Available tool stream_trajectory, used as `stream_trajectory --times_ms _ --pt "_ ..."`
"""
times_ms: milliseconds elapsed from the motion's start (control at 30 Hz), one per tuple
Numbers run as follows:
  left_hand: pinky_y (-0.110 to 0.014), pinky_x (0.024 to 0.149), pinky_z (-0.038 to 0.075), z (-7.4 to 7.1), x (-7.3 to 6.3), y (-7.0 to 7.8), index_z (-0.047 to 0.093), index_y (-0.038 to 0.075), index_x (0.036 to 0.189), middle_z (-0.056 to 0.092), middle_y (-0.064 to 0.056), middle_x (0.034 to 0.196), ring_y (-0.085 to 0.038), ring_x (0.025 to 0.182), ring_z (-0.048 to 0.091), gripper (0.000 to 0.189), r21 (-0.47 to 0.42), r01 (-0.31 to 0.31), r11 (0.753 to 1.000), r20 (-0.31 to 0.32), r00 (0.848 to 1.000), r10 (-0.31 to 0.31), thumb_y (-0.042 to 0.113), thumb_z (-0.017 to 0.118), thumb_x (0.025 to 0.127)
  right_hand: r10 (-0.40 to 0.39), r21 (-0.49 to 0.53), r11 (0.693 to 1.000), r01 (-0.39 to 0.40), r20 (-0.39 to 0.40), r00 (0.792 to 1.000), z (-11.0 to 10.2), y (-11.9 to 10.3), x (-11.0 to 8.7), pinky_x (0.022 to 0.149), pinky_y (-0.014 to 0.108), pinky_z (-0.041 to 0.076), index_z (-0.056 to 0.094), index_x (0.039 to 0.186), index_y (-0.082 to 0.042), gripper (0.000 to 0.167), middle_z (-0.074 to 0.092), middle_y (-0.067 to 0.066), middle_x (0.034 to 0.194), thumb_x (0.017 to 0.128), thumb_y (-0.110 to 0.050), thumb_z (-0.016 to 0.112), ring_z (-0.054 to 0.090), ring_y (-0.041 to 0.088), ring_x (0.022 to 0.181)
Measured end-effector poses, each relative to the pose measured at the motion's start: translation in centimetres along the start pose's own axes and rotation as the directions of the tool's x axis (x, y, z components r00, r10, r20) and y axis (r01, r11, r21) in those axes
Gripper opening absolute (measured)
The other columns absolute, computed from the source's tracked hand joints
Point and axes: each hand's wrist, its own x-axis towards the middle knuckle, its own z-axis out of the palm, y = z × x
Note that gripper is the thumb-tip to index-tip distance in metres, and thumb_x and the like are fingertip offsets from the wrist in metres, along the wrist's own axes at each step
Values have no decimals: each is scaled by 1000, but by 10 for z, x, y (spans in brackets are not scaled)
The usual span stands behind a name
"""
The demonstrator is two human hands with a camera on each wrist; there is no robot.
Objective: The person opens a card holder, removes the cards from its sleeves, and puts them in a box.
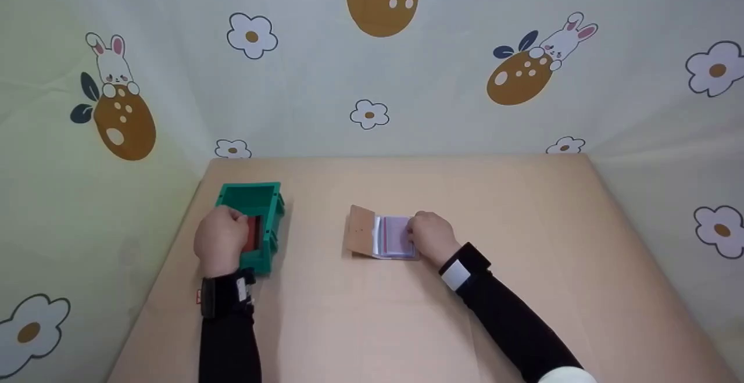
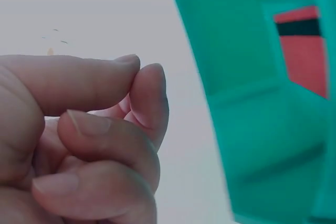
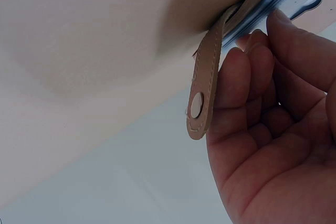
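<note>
Since the left wrist view gets right up close, you can see the left hand (image 1: 221, 237) has its thumb and index tips touching, other fingers curled in, and nothing visible between them. It's over the near left part of a green bin (image 1: 271, 242), so it blocks that side's wall and part of the red piece with a black stripe (image 2: 304, 61) lying inside. Over on the other side, the right hand (image 1: 433, 235) has its fingers curled and thumb close to them, tips right at the clear pockets (image 1: 397, 236) of an open card holder (image 1: 361, 231); can't tell if it's really pinching a pocket or just touching, and from the head view it hides most of the holder's right edge. The holder sits around the middle of the table (image 1: 372, 325), tan cover flap tilted up on the left, and a strap (image 3: 206, 85) with a round snap pokes out just beside the fingers in the right wrist view. Bin and holder are well apart, with a stretch of tabletop between. Both wrists wear black bands over black clothing, and behind it all hangs a pale cloth (image 1: 314, 75) with rabbits, brown fruit-like shapes and white flowers.
</note>
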Motion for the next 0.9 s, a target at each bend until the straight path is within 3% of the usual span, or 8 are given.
stream_trajectory --times_ms 133,300,733,900 --pt "-44 62 47 4 -6 14 65 -2 96 67 -19 91 -34 79 63 20 -20 -74 997 -44 996 73 16 56 98 -11 -17 1000 10 -12 1000 -1 0 0 66 39 54 75 81 -3 6 63 8 77 80 -7 79 63 26 75" --pt "-42 63 47 20 -11 34 65 -1 94 66 -15 87 -29 72 61 18 -16 -147 989 -36 989 146 15 57 97 -13 -13 1000 13 -15 1000 -1 1 0 66 41 54 75 81 -4 5 61 7 76 80 -7 78 62 26 74" --pt "-42 61 49 79 -23 78 66 5 86 67 -9 81 -26 70 61 13 11 -248 969 38 968 247 16 68 92 -14 1 1000 14 -24 1000 2 1 -1 62 40 53 74 79 -5 5 59 6 74 79 -7 79 61 26 70" --pt "-38 59 48 105 -27 90 65 6 85 64 -6 79 -22 68 60 12 35 -254 967 81 965 250 14 67 93 -19 -2 1000 19 -31 999 1 1 -1 63 41 53 74 79 -4 5 60 7 74 79 -7 79 61 26 71"
